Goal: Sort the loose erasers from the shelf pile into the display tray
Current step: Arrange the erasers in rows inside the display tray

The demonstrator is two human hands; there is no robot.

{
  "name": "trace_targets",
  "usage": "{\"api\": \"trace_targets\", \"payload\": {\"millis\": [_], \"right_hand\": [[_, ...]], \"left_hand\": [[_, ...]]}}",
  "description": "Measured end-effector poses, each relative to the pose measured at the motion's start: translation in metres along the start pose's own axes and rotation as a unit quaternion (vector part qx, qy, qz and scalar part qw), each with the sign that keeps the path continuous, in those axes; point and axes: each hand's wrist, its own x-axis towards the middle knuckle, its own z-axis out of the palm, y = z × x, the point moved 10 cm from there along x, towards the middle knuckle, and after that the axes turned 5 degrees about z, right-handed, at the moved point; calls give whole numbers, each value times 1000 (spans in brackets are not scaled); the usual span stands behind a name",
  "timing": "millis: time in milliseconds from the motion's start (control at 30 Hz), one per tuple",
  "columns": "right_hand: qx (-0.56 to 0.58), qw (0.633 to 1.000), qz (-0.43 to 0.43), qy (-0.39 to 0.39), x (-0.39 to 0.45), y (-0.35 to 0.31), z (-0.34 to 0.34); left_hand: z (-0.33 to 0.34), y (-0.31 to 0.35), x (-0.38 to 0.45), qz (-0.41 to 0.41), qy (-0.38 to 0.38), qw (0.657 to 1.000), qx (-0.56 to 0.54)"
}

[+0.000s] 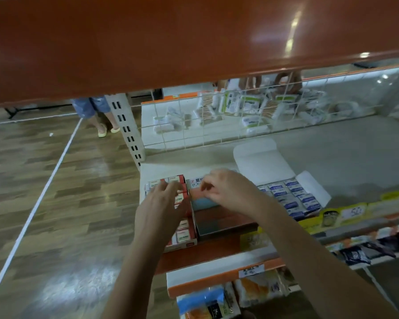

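Left hand (pixel 161 203) over the red-and-white eraser tray (pixel 182 244) at shelf's left end; fingers spread and fairly straight, resting on top rows of red-labelled erasers (pixel 182 229); nothing gripped as far as visible. Right hand (pixel 228 192) just right of it, above the dark open box (pixel 224 224); fingers curled in toward thumb – looks like a pinch, but too blurred to tell what, if anything, sits between them; grip state unclear. Dark box touching the red tray's right wall; pale blue and reddish pieces at its far end, under the right hand; white label with printed text (pixel 197 181) just behind. Further right – white carton (pixel 313 192) with flaps open, packed with blue-and-white erasers (pixel 290 196) in rows; well filled. All three containers side by side on the grey shelf (pixel 355 157). Wire grid (pixel 217 118) at shelf's back, white packets (pixel 251 107) beyond it. Orange shelf (pixel 171 42) overhead filling top of view. Yellow price tags (pixel 352 211) along front edge; snack bags (pixel 217 300) on the shelf below. Wood-pattern floor (pixel 55 180) at left; a person's legs in pale sandals (pixel 106 131) standing far back.
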Motion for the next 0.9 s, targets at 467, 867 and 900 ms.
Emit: {"api": "trace_targets", "payload": {"millis": [467, 867, 900], "right_hand": [[-75, 961, 226, 141, -120, 254, -140], [-71, 910, 384, 136, -274, 513, -198], [-71, 907, 393, 134, -280, 531, -199]], "left_hand": [[73, 315, 125, 275, -64, 956, 81], [215, 565, 161, 340, -131, 925, 104], [225, 578, 165, 342, -134, 924, 105]]}}
